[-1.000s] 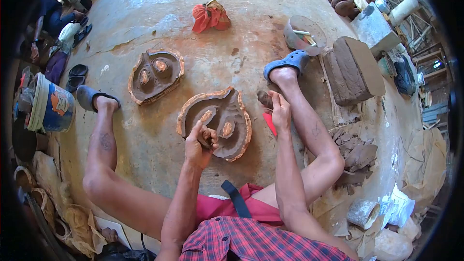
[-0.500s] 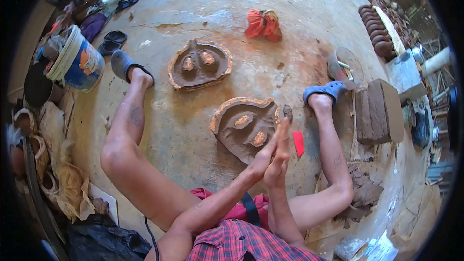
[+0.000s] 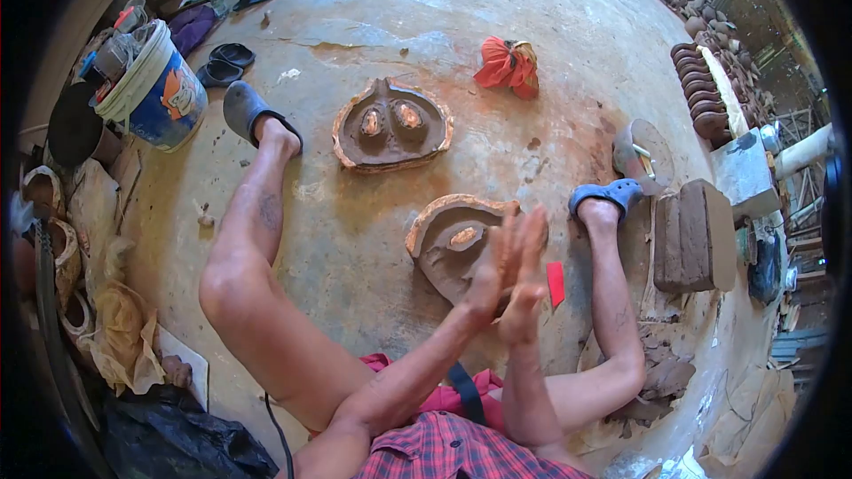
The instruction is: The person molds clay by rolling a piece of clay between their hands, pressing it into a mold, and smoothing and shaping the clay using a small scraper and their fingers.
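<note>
Palm to palm, my left hand (image 3: 490, 277) and my right hand (image 3: 525, 284) are raised with fingers stretched upward. A dark lump of clay showed at their fingertips a moment ago; it is now hidden between the palms. Just behind them on the floor lies the nearer mould (image 3: 429, 229), lined with dark clay, with an orange rim and a raised oval inside; the hands cover its right part. Farther off lies a second clay-lined mould (image 3: 338, 140) with two raised ovals.
A red cloth bundle (image 3: 508, 66) lies beyond the moulds. At right are a red strip (image 3: 556, 284), a clear tub (image 3: 628, 149), a clay block (image 3: 685, 239) and loose clay (image 3: 666, 377). A filled bucket (image 3: 160, 98) stands at left. My clog-shod feet flank the moulds.
My hands have slid against each other, and the clay lump at the fingertips has gone from sight. The whole view has shifted slightly, while the moulds stay put on the floor.
</note>
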Demonstrator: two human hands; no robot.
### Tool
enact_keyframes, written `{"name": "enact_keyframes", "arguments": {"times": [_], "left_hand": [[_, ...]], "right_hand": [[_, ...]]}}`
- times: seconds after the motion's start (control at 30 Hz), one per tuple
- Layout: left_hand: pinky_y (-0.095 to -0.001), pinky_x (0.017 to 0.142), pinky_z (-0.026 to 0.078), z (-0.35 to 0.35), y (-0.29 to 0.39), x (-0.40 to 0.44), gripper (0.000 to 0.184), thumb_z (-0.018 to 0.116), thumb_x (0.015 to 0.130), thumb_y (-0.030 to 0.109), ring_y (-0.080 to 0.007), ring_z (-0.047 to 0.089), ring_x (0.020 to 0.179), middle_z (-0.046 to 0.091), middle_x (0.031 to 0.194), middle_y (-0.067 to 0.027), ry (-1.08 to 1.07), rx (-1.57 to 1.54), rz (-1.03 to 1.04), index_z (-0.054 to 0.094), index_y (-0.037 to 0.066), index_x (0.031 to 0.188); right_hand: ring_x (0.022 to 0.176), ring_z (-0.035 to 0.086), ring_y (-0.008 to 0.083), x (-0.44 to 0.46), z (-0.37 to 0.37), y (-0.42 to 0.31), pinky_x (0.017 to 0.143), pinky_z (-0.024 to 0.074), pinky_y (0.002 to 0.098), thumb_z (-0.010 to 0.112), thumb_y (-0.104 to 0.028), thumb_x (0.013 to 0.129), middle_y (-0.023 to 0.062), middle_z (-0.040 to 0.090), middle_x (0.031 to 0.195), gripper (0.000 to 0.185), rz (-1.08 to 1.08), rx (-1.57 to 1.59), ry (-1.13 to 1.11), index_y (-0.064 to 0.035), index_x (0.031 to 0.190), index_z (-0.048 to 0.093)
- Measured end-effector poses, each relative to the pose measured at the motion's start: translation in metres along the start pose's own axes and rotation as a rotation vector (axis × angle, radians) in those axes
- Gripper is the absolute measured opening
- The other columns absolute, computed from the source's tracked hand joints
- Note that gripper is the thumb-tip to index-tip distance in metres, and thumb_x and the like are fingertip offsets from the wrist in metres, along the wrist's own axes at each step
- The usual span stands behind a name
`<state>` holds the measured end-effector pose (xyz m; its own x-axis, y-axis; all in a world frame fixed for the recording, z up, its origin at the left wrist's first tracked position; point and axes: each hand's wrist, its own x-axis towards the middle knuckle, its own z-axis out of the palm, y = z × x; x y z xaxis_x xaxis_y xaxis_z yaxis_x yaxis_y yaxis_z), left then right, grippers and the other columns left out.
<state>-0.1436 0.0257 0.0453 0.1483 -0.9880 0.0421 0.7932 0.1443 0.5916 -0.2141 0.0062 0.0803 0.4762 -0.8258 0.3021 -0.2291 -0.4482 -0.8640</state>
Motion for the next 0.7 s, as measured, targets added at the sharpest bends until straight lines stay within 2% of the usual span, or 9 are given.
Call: {"name": "enact_keyframes", "arguments": {"times": [0.13, 0.2, 0.23, 0.3, 0.37, 0.43, 0.5, 0.67, 0.7], "left_hand": [[-0.0392, 0.129, 0.004, -0.009, -0.001, -0.010, 0.085, 0.022, 0.106, 0.068, -0.0228, 0.001, 0.160, 0.001, 0.174, -0.0102, 0.061, 0.046, 0.169, -0.003, 0.015, 0.167], [-0.0391, 0.128, 0.003, -0.002, -0.005, -0.016, 0.084, 0.020, 0.108, 0.063, -0.0236, 0.000, 0.160, -0.001, 0.175, -0.0105, -0.097, 0.379, 0.286, -0.005, 0.008, 0.166], [-0.0391, 0.128, 0.003, 0.001, -0.003, -0.011, 0.084, 0.020, 0.108, 0.063, -0.0236, 0.000, 0.160, -0.001, 0.175, -0.0105, -0.099, 0.366, 0.290, -0.005, 0.008, 0.166], [-0.0427, 0.127, -0.003, 0.003, 0.008, 0.000, 0.106, 0.015, 0.095, 0.085, -0.0270, -0.004, 0.160, -0.007, 0.174, -0.0118, -0.050, 0.379, 0.132, -0.007, 0.010, 0.166], [-0.0391, 0.127, 0.000, -0.027, 0.003, 0.008, 0.084, 0.027, 0.109, 0.055, -0.0271, -0.002, 0.160, 0.000, 0.174, -0.0160, -0.054, 0.678, 0.410, -0.008, 0.002, 0.164], [-0.0398, 0.127, -0.001, 0.001, 0.016, -0.008, 0.087, 0.031, 0.108, 0.054, -0.0282, -0.003, 0.160, 0.000, 0.173, -0.0184, -0.199, 0.447, 0.480, -0.008, 0.001, 0.164], [-0.0421, 0.127, -0.002, -0.001, 0.009, -0.014, 0.095, 0.033, 0.105, 0.061, -0.0301, -0.007, 0.160, -0.001, 0.173, -0.0193, -0.208, 0.530, 0.401, -0.010, 0.000, 0.164], [-0.0413, 0.127, -0.005, -0.003, 0.003, -0.005, 0.097, 0.030, 0.104, 0.067, -0.0281, -0.008, 0.159, -0.011, 0.173, -0.0155, -0.147, 0.494, 0.442, -0.011, 0.001, 0.163], [-0.0401, 0.127, -0.005, 0.005, -0.006, -0.016, 0.096, 0.026, 0.105, 0.068, -0.0264, -0.008, 0.159, -0.011, 0.173, -0.0139, -0.216, 0.442, 0.349, -0.011, 0.001, 0.163]], "right_hand": [[0.160, 0.003, 0.0367, -0.011, 0.014, 0.000, 0.127, 0.0009, 0.0505, 0.009, -0.089, 0.088, 0.0176, 0.009, 0.173, 0.115, 0.032, 0.057, -0.013, -0.0044, 0.165, 0.012], [0.160, 0.003, 0.0364, 0.000, 0.010, 0.008, 0.127, 0.0007, 0.0511, 0.011, -0.087, 0.090, 0.0170, 0.007, 0.173, 0.112, 0.064, 0.082, 0.033, -0.0053, 0.165, 0.010], [0.160, 0.002, 0.0363, 0.001, 0.008, 0.005, 0.127, 0.0006, 0.0514, 0.012, -0.086, 0.090, 0.0167, 0.007, 0.173, 0.110, 0.046, 0.087, 0.032, -0.0058, 0.165, 0.009], [0.160, 0.001, 0.0361, -0.010, 0.011, -0.008, 0.127, 0.0004, 0.0520, 0.014, -0.084, 0.092, 0.0162, 0.005, 0.173, 0.107, -0.045, 0.115, -0.020, -0.0068, 0.166, 0.006], [0.160, 0.000, 0.0359, -0.017, 0.016, -0.018, 0.127, 0.0002, 0.0526, 0.016, -0.082, 0.094, 0.0156, 0.004, 0.174, 0.104, -0.126, 0.127, -0.065, -0.0077, 0.166, 0.004], [0.160, 0.000, 0.0357, -0.007, 0.013, 0.000, 0.127, 0.0000, 0.0533, 0.019, -0.080, 0.096, 0.0151, 0.002, 0.174, 0.101, 0.001, 0.112, 0.002, -0.0087, 0.166, 0.001], [0.160, -0.001, 0.0354, 0.000, 0.003, 0.006, 0.126, -0.0002, 0.0539, 0.021, -0.078, 0.098, 0.0145, 0.001, 0.174, 0.099, 0.075, 0.126, 0.051, -0.0096, 0.166, -0.001], [0.159, -0.002, 0.0382, -0.026, 0.011, -0.008, 0.125, -0.0023, 0.0591, 0.029, -0.078, 0.098, 0.0118, -0.003, 0.175, 0.100, -0.187, 0.251, -0.043, -0.0139, 0.167, -0.004], [0.159, -0.002, 0.0397, -0.027, 0.013, -0.003, 0.124, -0.0032, 0.0613, 0.032, -0.080, 0.097, 0.0108, -0.004, 0.175, 0.102, -0.254, 0.253, -0.066, -0.0153, 0.167, -0.003]]}}
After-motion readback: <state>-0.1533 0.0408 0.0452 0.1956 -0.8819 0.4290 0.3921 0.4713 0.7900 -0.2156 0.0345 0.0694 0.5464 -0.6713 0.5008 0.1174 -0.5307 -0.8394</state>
